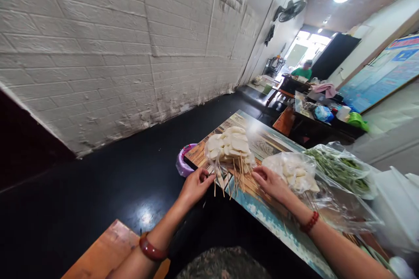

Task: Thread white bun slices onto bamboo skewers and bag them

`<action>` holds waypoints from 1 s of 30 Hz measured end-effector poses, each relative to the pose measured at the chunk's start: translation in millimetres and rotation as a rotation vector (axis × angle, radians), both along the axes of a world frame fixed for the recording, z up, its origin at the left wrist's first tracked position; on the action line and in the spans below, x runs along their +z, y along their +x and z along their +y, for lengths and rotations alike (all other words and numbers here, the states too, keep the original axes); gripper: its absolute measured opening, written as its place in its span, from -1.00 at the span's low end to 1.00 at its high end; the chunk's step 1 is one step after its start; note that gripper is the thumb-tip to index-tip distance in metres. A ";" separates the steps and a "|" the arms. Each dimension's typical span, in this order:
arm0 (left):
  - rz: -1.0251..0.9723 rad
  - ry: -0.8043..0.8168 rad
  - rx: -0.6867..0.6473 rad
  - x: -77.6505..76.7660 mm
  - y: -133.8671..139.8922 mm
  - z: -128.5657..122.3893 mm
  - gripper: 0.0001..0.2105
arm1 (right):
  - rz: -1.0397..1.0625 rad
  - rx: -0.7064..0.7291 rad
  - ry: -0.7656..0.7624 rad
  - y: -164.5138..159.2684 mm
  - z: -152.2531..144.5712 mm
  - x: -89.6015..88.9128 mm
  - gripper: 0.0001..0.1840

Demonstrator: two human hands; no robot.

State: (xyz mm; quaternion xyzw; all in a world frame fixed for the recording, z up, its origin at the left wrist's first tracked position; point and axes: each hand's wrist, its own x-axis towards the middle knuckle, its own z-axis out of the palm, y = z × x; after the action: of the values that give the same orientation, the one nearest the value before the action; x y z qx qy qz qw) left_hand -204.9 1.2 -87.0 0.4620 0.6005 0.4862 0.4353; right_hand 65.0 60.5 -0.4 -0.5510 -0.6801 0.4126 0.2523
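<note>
A pile of pale, flat, rounded slices on thin wooden skewers (241, 174) lies at the table's near left corner. The slices (229, 144) are stacked high, and the skewer ends point toward me over the table edge. Clear plastic bag (251, 160) film shows around the pile. My left hand (196, 186) is at the pile's left, thumb and fingers pinched at the plastic's edge. On the other side, my right hand (270, 182) has its fingertips drawn together by the bag; the exact grip is small to see. A second clear bag (288, 165) with similar pale pieces lies beyond my right wrist.
The wood-patterned table (262, 213) also bears a bag of green vegetables (343, 168) and white containers (397, 205) at right. A purple basin (183, 161) is beyond the left corner. An orange-brown stool (108, 248) stands lower left. A person in green (301, 73) is far off.
</note>
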 end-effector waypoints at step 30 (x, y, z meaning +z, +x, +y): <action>-0.153 0.004 -0.013 53.4 5.2 -37.2 -0.62 | 0.304 -0.090 0.010 40.7 -60.3 64.0 -0.58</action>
State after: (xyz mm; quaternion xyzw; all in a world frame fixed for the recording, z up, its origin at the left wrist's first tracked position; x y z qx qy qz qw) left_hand -199.7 -36.0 -33.6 0.4281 0.5616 0.5186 0.4822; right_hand 105.6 0.2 63.7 -0.5109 -0.6105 0.4762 0.3736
